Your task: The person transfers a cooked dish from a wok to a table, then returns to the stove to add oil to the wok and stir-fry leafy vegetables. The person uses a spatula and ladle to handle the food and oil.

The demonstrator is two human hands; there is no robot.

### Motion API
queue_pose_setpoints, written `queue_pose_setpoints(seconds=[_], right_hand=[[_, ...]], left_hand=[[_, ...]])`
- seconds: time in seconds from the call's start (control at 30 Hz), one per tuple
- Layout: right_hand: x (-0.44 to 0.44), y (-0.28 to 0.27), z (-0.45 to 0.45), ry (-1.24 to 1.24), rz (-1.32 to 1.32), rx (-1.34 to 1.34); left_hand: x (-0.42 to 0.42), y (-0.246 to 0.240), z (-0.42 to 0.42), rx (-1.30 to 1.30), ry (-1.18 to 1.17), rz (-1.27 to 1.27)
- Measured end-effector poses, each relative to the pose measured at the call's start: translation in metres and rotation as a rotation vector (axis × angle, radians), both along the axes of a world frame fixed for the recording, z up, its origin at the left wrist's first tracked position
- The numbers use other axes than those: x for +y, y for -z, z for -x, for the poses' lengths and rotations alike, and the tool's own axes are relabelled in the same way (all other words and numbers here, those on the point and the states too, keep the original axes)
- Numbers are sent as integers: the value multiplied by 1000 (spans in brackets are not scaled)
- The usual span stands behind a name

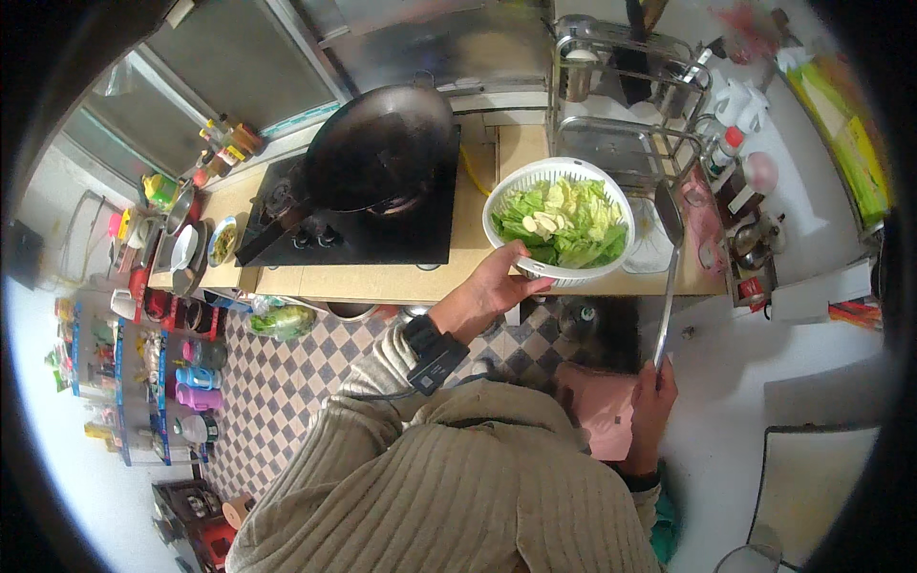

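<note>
A white plastic colander [625, 251] with torn lettuce leaves [573, 236] and several pale slices [543, 223], perhaps garlic, is gripped at its near rim by my left hand [498, 285]. It is held at the counter, right of the stove. My right hand [653, 390], lower right, is closed around the handle of a long metal ladle or spatula [670, 215], whose dark head points up beside the colander. A large dark wok [380, 157] sits on the black glass stove [419, 240], its handle pointing to the lower left.
Left of the stove are a plate of food [223, 242], bowls [185, 247] and sauce bottles [233, 143]. A metal rack [623, 125] stands behind the colander, with bottles and jars [727, 147] to its right. Bagged greens [281, 321] are below the counter edge.
</note>
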State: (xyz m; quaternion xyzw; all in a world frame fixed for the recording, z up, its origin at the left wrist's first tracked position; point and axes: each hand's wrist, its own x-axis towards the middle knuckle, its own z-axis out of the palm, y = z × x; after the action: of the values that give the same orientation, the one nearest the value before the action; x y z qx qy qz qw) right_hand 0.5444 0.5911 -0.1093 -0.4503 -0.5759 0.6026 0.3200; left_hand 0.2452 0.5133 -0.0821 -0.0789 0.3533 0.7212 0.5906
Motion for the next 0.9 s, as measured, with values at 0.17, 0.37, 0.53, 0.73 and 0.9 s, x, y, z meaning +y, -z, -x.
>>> queue_pose_setpoints(seconds=[0.17,0.37,0.53,0.73,0.9], right_hand=[[-4,0,6,-9,-32,24],[8,2,43,16,51,50],[35,2,76,33,18,124],[31,8,72,-21,18,86],[28,9,69,-20,-184,33]], left_hand=[[-1,2,0,89,28,-26],[2,6,0,31,41,25],[4,20,7,39,94,-39],[10,54,9,86,84,-67],[13,63,12,50,71,-34]])
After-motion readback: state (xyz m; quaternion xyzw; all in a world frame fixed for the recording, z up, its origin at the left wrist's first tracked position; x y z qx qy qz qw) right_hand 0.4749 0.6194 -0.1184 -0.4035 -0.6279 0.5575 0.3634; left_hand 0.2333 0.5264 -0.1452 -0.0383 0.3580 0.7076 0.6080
